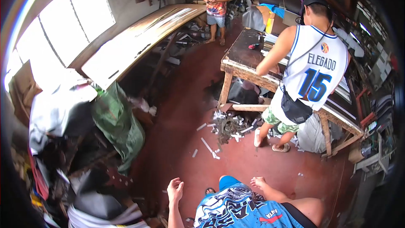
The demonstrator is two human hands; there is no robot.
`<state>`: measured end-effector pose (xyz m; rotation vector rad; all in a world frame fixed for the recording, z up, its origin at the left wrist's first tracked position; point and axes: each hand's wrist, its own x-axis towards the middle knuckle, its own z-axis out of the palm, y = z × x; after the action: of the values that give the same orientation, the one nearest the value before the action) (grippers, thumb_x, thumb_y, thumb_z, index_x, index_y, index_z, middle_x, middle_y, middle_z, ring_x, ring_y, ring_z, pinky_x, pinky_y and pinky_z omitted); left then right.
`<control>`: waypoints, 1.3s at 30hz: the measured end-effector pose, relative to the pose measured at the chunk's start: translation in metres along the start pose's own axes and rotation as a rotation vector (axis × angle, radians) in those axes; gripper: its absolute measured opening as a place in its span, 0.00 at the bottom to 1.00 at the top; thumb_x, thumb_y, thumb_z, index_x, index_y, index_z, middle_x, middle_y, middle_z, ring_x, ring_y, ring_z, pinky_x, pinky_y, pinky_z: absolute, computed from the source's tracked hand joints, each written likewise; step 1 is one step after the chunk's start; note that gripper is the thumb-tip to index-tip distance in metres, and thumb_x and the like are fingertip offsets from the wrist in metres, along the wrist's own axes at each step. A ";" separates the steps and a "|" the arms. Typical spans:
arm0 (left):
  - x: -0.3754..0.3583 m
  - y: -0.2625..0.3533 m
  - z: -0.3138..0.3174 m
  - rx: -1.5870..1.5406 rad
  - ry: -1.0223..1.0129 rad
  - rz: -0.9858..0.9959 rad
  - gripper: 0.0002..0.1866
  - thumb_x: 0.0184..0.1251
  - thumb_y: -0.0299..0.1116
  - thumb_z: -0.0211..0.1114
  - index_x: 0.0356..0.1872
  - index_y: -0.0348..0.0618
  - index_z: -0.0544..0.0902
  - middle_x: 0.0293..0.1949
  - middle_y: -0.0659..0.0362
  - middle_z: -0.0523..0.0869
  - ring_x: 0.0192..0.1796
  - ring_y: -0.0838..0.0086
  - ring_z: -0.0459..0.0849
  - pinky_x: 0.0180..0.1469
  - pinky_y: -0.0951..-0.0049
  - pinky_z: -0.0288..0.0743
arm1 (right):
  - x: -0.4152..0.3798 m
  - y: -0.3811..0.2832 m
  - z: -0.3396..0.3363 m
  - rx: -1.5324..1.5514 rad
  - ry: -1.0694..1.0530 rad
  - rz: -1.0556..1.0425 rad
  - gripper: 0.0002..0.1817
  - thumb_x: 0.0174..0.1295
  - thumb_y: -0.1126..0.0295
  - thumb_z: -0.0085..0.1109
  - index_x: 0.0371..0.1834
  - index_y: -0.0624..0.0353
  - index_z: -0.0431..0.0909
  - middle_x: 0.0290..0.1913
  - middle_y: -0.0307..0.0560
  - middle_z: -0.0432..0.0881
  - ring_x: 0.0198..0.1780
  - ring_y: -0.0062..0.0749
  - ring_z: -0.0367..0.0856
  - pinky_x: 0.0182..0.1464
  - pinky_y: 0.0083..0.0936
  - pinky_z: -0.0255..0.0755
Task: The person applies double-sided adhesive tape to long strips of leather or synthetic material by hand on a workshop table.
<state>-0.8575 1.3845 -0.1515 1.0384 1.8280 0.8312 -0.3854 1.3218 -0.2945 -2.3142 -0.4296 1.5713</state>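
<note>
So the person's left hand [175, 190] was up in the air, fingers about half curled, nothing visible in its grip; the right hand [258, 182] looked much the same, loosely bent with nothing to be seen in it. The nearest thing was their own blue patterned shirt [240, 207], right between the two. The floor [177, 122] was a worn red, and at 12 o'clock there was a messy heap of pale and dark scraps [232, 126], loose strips scattered nearer in. At 1 o'clock a co-worker in a white jersey [316, 63] stood over a dark-topped wooden bench [244, 48], scuffed along its edges. Long pale table [147, 33] at 11 o'clock, with bright windows [71, 21] behind it, and a green sack [118, 122] hanging down around 10. Grey bundled material [101, 215] filled 9 o'clock. Way back at 12, another person [217, 0] stood by the table's far end.
</note>
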 end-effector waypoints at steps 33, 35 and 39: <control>0.938 0.103 -0.091 0.042 -0.235 -0.446 0.07 0.65 0.35 0.59 0.30 0.45 0.81 0.16 0.59 0.79 0.12 0.75 0.70 0.13 0.72 0.61 | 0.362 -0.663 0.347 0.130 0.034 -0.237 0.22 0.70 0.71 0.39 0.66 0.63 0.67 0.55 0.54 0.82 0.45 0.44 0.86 0.34 0.33 0.76; 1.020 0.136 -0.077 0.042 -0.154 -0.359 0.09 0.63 0.33 0.65 0.40 0.39 0.82 0.24 0.58 0.83 0.20 0.75 0.78 0.22 0.72 0.72 | 0.383 -0.685 0.343 0.197 0.037 -0.224 0.20 0.70 0.70 0.41 0.63 0.63 0.68 0.53 0.55 0.82 0.43 0.44 0.86 0.33 0.33 0.76; 1.124 0.201 -0.012 0.047 -0.073 -0.278 0.15 0.62 0.31 0.67 0.48 0.36 0.82 0.32 0.56 0.87 0.28 0.75 0.83 0.34 0.74 0.78 | 0.438 -0.739 0.319 0.311 0.030 -0.210 0.17 0.69 0.68 0.45 0.58 0.63 0.69 0.50 0.55 0.83 0.41 0.44 0.86 0.32 0.32 0.77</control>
<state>-1.1302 2.4721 -0.3675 0.8083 1.8830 0.5786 -0.5808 2.2004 -0.4674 -1.9870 -0.3760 1.3910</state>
